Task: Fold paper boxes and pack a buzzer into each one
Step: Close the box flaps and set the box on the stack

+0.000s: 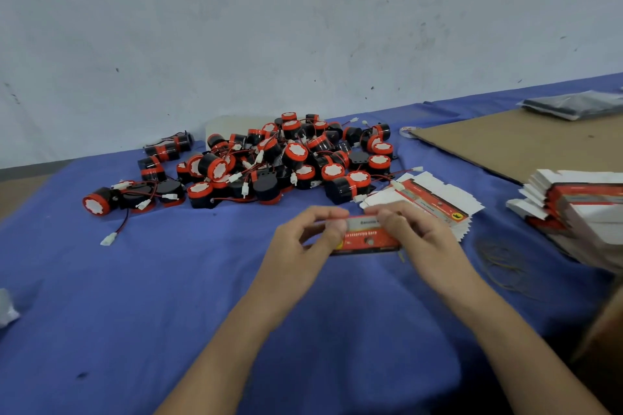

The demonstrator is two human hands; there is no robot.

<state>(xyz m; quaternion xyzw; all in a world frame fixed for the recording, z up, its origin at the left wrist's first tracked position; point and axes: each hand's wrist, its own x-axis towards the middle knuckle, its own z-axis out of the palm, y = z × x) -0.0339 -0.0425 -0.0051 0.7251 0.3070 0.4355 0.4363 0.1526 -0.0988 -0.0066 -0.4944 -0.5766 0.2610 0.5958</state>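
Observation:
A red and white paper box [365, 236] is between my two hands, just above the blue cloth. My left hand [308, 236] grips its left end with curled fingers and thumb. My right hand [413, 232] pinches its right end and top edge. Behind them lies a big heap of black and red buzzers [283, 162] with red wires and white plugs. Flat unfolded boxes [435, 202] lie fanned out just right of the heap.
A thick stack of flat boxes [580, 209] sits at the right edge. A brown cardboard sheet [519, 141] lies at the back right with a dark plastic bag [573, 106] on it. Rubber bands [502, 263] lie on the cloth. A stray buzzer [99, 200] lies left.

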